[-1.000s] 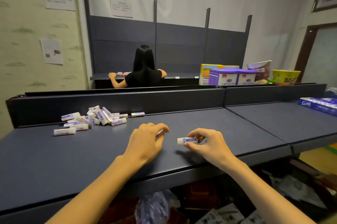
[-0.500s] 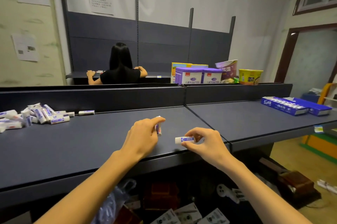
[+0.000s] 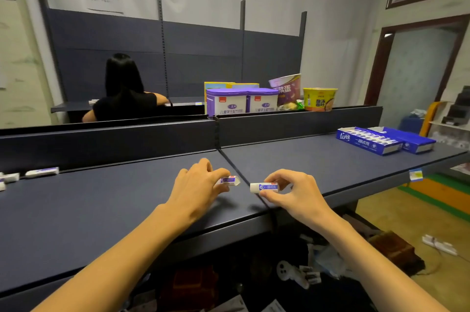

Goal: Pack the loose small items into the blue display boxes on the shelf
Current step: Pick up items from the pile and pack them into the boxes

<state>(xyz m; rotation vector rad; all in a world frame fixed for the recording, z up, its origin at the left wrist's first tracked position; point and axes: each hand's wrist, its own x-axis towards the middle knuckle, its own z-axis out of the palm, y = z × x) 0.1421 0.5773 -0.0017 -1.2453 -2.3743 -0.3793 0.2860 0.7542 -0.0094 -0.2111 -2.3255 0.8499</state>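
Each grip pinched one eraser, left hand [image 3: 195,184] on eraser [image 3: 229,180], right hand [image 3: 292,191] on eraser [image 3: 264,187]; blue display boxes [image 3: 368,142] lay at two o'clock on the shelf [image 3: 292,159], long axes receding, nearer the right.

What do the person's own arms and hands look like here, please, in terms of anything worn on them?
Both arms are bare as far up as the frame shows them: no sleeves come into view. The left hand and the right hand wear no gloves. No watch, bracelet or ring shows on the wrists or on the fingers that are visible. No markings or cables are on either arm.
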